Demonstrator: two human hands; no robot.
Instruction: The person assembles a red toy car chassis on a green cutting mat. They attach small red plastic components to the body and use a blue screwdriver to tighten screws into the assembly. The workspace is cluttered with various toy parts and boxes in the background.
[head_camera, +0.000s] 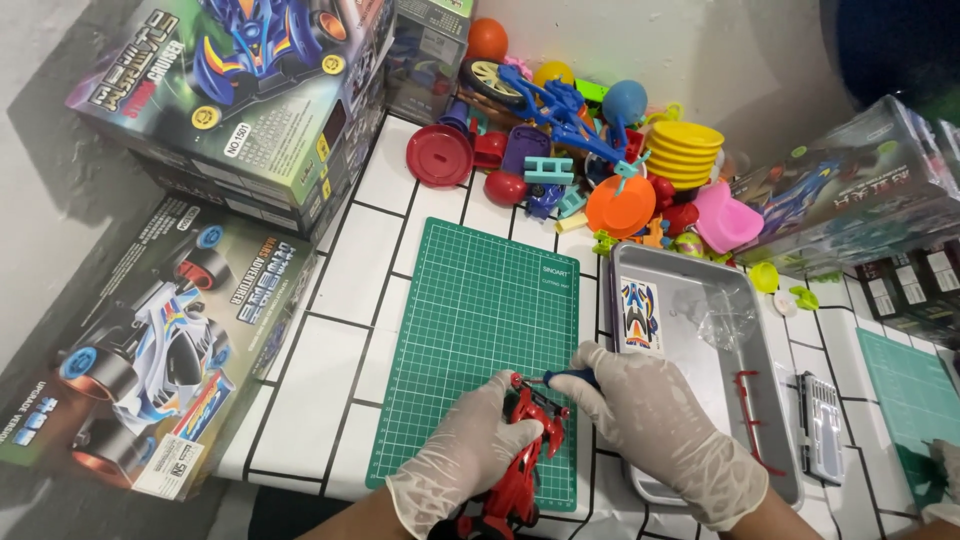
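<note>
The white tiled desk (330, 300) carries a green gridded cutting mat (470, 330) at lower centre, protecting the tiles. On it, your left hand (465, 455) grips the red plastic toy car (520, 460), steadying it, while your right hand (655, 430) pinches a blue-handled screwdriver (572, 378) against it.

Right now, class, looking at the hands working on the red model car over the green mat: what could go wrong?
1. The screwdriver in the right hand could slip off the red model car, which only the left hand steadies.
2. A loosened small part might roll off the green cutting mat, near the table's edge.
3. The sticker sheet in the metal tray could get creased.
</note>
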